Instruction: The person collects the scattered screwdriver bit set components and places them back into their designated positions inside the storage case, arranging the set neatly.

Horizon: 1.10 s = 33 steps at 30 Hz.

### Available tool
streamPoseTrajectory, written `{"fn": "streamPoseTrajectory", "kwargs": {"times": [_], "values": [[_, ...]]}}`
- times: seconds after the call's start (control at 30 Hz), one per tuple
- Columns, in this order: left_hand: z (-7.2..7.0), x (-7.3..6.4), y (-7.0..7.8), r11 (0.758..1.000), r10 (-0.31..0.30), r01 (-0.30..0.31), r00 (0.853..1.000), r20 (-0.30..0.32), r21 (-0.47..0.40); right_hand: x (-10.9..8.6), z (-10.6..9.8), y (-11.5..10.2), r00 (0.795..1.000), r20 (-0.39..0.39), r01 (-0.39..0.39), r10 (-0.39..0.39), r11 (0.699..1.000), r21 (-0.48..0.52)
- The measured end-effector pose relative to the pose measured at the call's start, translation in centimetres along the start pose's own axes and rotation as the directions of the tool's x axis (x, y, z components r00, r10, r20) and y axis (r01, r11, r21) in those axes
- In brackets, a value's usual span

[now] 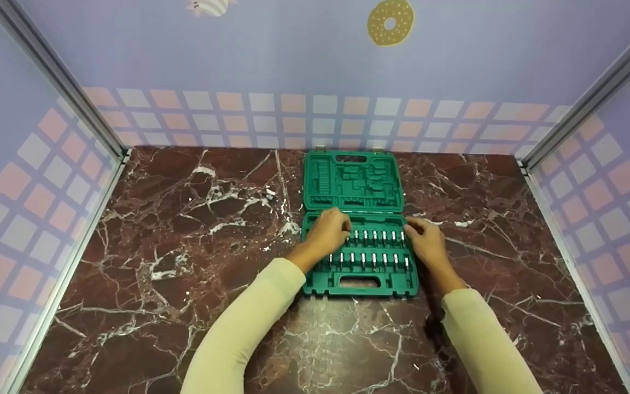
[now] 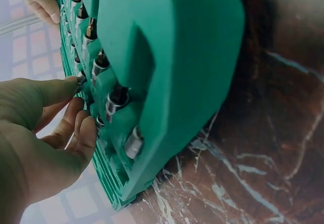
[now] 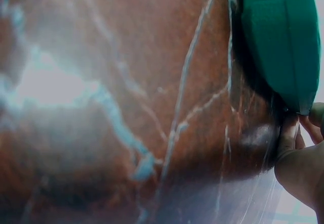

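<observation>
A green tool case (image 1: 320,288) lies opened flat, its base holding two rows of bit sockets, silver with dark tips. My left hand (image 1: 327,232) reaches over the base to the left end of the upper row. In the left wrist view, its thumb and forefinger pinch a bit socket (image 2: 80,80) at its slot, the other fingers curled beneath. My right hand (image 1: 427,242) is at the right edge of the base, beside the upper row's end. Seen from the right wrist, its thumb and fingers (image 3: 288,133) grip the case's edge.
The case's lid (image 1: 354,207) lies back towards the rear wall, with moulded recesses. Below is a dark red marble-patterned tabletop (image 1: 194,284). Lilac panels with a checked band (image 1: 260,117) stand behind and at both sides.
</observation>
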<state>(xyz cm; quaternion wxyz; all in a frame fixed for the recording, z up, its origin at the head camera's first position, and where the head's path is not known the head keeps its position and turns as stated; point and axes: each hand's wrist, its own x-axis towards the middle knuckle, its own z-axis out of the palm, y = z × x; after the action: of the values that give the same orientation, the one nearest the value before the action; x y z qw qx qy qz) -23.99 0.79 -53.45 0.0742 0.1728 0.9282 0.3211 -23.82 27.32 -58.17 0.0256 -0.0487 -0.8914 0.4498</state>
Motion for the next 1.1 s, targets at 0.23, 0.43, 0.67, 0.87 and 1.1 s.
{"fn": "streamPoseTrajectory", "kwargs": {"times": [0.23,0.43,0.67,0.87,1.1], "values": [[-0.1,0.7,0.0,0.998,-0.060,0.060,0.998,-0.009,-0.030,0.0,0.0,0.0,1.000,-0.009,0.000,0.000,1.000,-0.013],[-0.1,1.2,-0.1,0.995,-0.093,0.092,0.996,-0.007,-0.033,0.0,0.0,0.1,1.000,-0.014,0.012,-0.012,0.999,-0.032],[0.0,1.5,-0.1,0.991,-0.131,0.130,0.991,-0.030,-0.034,0.0,0.0,0.1,1.000,-0.007,0.013,-0.014,0.999,-0.032],[0.0,1.5,0.2,0.991,-0.127,0.128,0.991,-0.051,0.024,0.0,0.0,0.1,1.000,-0.011,0.000,0.000,1.000,-0.022],[0.0,1.2,-0.3,0.995,-0.095,0.095,0.995,-0.041,0.007,-0.1,0.1,0.1,1.000,-0.003,0.003,-0.003,1.000,-0.006]]}}
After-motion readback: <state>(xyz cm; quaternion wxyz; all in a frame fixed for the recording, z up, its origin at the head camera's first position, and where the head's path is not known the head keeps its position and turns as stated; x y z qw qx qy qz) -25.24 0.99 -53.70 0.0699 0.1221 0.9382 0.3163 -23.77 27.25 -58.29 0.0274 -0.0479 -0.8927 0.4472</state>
